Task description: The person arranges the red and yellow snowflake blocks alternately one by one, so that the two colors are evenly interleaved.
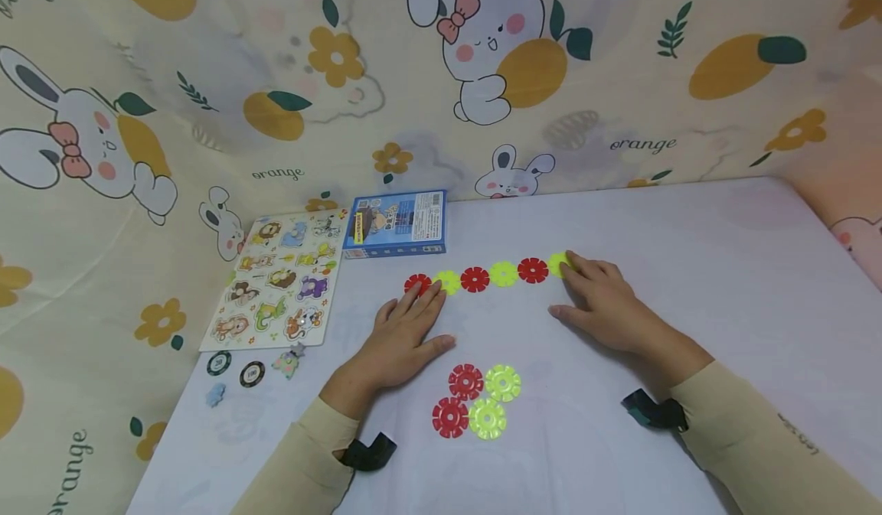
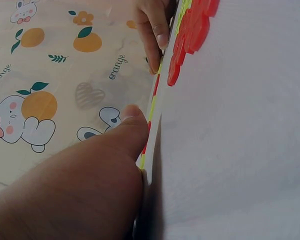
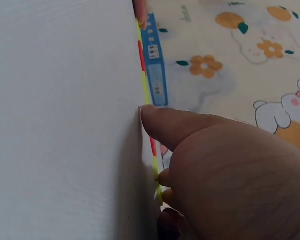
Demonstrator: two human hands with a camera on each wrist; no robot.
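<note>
A row of notched plastic discs, red and yellow-green by turns, runs left to right across the white table. My left hand lies palm down at the row's left end, its fingertips touching the leftmost red disc and the edge of the yellow-green one beside it. At the other end, the fingertips of my right hand rest on the last yellow-green disc, partly covering it. Its thumb points along the table. Closer to me lie two red discs and two yellow-green discs, grouped together.
Behind the row's left end sits a blue box. An animal picture board lies left of it. In front of the board are two round chips, a small blue piece and a small multicoloured piece. A printed cloth hangs behind.
</note>
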